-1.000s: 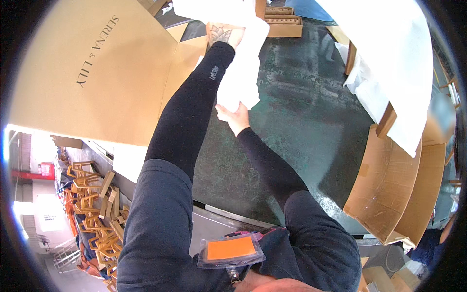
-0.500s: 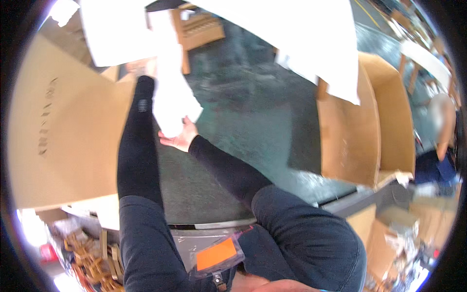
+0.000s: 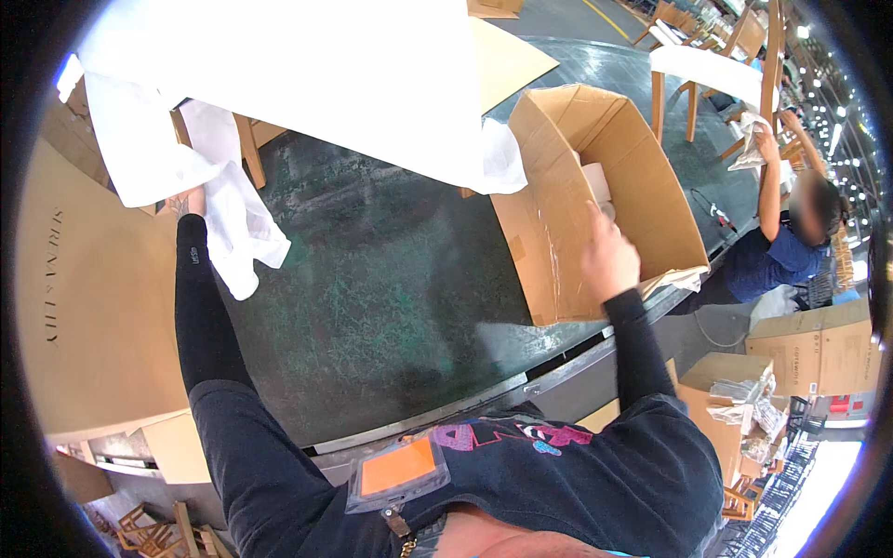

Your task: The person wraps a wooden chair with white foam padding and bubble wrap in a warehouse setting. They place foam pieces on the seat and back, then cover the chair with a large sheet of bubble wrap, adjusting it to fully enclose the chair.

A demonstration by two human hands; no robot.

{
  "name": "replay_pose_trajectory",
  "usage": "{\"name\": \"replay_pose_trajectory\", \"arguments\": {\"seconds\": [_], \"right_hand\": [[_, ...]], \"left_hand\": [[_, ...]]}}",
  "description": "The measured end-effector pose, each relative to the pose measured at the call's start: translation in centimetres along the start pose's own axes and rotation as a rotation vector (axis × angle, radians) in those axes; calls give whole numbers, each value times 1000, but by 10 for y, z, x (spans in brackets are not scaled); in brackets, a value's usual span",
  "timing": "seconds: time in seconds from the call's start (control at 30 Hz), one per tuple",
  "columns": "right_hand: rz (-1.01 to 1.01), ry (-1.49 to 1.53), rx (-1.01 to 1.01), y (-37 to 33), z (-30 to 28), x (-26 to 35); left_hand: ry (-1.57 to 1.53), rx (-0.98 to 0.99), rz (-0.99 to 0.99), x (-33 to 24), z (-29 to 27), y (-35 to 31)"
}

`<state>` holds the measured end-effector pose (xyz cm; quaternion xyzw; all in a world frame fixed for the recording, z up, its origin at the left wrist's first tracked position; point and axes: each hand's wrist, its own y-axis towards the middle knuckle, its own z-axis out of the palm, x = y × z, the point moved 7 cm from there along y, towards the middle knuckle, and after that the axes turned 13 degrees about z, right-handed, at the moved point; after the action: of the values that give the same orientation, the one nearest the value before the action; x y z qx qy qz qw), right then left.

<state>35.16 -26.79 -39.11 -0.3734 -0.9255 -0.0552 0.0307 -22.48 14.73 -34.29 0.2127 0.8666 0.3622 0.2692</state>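
Observation:
At the far left, my left hand (image 3: 189,200) reaches in under white wrapping sheet (image 3: 237,228). Its fingers are hidden by the sheet, so its grip does not show. Loose folds of the sheet hang beside my wrist, next to a wooden leg (image 3: 249,151). A large white covered piece (image 3: 316,84) spreads above the work surface. My right hand (image 3: 611,259) is over the near wall of an open cardboard box (image 3: 549,232), somewhat blurred, with the index finger stretched out and nothing seen in it. Inside the box lies a small pale block (image 3: 595,179).
A large cardboard carton (image 3: 112,307) stands along the left side. The dark green work surface (image 3: 372,279) runs between it and the open box. At right, a co-worker (image 3: 772,242) handles wrapping by a wooden chair piece (image 3: 659,102). Cartons (image 3: 819,344) stand behind the right edge.
My right hand has left the white wrapping and moved right to the open box. My left hand stays by the wrapping. The view has turned right, bringing the co-worker further in.

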Motion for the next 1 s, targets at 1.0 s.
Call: {"name": "replay_pose_trajectory", "arguments": {"seconds": [1.0], "right_hand": [[-331,464,1,121,116,95]], "left_hand": [[-1249,114,-344,-333,137,161]]}}
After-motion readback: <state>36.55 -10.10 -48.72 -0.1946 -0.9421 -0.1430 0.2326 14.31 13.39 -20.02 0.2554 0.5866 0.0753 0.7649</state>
